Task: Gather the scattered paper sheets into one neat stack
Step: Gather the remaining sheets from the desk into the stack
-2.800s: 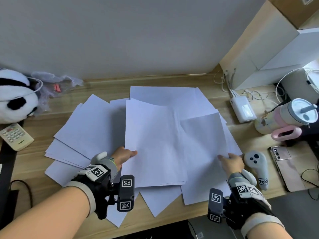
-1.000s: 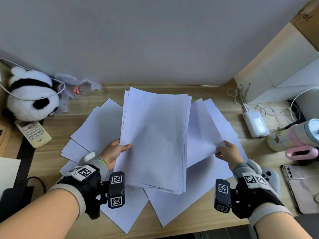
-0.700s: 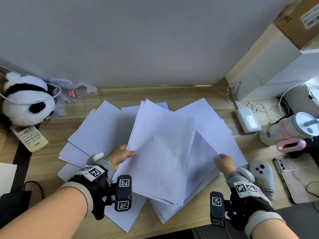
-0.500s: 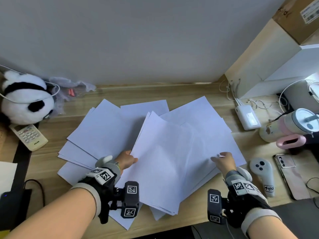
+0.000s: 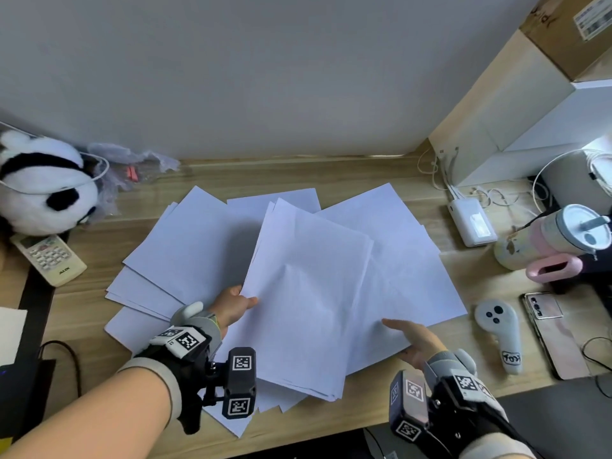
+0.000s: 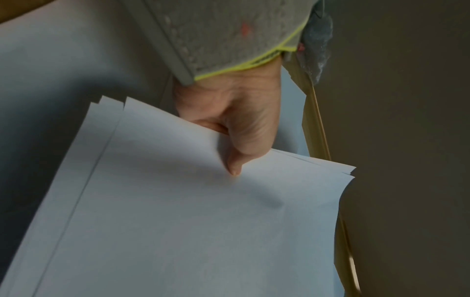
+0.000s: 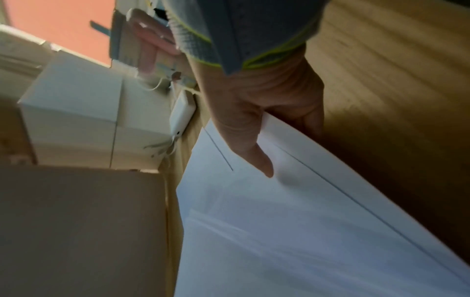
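Observation:
White paper sheets lie fanned over the wooden desk (image 5: 331,173). My left hand (image 5: 231,304) grips the left edge of a thick bundle of sheets (image 5: 308,293) in the middle. In the left wrist view the thumb of the left hand (image 6: 236,124) lies on top of the bundle (image 6: 190,221), and the fingers are hidden under it. My right hand (image 5: 410,336) pinches the near edge of the right-hand sheets (image 5: 407,260). The right wrist view shows that hand (image 7: 254,120) with its thumb on top of the sheets (image 7: 305,231) and its fingers below. More loose sheets (image 5: 185,246) spread out to the left.
A panda plush (image 5: 43,190) and a remote control (image 5: 49,256) sit at the left. To the right are a white controller (image 5: 496,332), a phone (image 5: 553,336), a pink-handled cup (image 5: 559,240), a white charger (image 5: 472,221) with cables and white boxes (image 5: 516,120).
The bundle in my left hand came down from nearly upright onto the pile. My right hand slid toward the desk's front edge and now holds the lower edge of the right sheets.

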A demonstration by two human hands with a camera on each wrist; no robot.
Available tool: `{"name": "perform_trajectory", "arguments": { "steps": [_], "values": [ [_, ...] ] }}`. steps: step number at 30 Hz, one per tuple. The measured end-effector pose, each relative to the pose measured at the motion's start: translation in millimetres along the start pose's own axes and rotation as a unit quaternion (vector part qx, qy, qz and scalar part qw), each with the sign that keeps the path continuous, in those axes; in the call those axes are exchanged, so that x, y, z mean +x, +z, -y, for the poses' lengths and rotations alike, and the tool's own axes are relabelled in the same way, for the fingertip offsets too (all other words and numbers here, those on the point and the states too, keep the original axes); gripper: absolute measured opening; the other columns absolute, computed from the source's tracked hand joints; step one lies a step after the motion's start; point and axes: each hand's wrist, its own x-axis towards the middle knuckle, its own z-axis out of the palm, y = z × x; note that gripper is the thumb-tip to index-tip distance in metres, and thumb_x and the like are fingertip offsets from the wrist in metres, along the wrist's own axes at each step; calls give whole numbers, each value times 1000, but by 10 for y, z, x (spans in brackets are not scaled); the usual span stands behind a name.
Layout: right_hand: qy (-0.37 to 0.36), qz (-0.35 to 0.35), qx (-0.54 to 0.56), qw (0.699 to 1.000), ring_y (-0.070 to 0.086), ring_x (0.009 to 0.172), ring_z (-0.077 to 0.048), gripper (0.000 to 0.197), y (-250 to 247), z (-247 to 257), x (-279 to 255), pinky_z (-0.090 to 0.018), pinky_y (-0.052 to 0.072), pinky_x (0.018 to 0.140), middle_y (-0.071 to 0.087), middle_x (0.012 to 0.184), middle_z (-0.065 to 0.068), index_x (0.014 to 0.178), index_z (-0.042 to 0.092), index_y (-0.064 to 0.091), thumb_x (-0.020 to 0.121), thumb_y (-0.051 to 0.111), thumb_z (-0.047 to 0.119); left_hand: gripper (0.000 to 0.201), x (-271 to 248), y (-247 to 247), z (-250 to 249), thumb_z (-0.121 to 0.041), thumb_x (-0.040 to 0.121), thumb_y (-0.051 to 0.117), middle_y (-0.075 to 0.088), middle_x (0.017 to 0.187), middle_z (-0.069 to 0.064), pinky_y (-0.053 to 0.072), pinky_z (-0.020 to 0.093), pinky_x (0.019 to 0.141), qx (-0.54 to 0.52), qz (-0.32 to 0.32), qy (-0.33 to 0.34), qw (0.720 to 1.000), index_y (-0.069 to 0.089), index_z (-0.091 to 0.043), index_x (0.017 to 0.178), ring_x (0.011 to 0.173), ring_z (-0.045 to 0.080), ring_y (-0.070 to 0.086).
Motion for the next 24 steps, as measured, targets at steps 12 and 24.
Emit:
{"name": "perform_trajectory", "arguments": {
  "steps": [12, 24],
  "values": [
    [-209, 59, -199, 956, 60, 82, -23, 14, 120, 748, -88, -38, 54, 79, 65, 92, -13, 97, 0, 63, 88, 53, 5, 26, -68, -60, -151, 0, 88, 56, 68, 97, 10, 49, 39, 95, -32, 75, 37, 996, 63, -4, 113, 93, 29, 63],
    [-126, 90, 21, 988, 58, 108, -22, 54, 681, 79, 23, -38, 43, 96, 61, 120, -1, 123, 14, 59, 77, 69, 42, 55, 64, 106, -62, 1, 79, 66, 61, 117, 7, 49, 42, 98, -24, 25, 22, 999, 47, -14, 129, 107, 28, 62]
  ]
}}
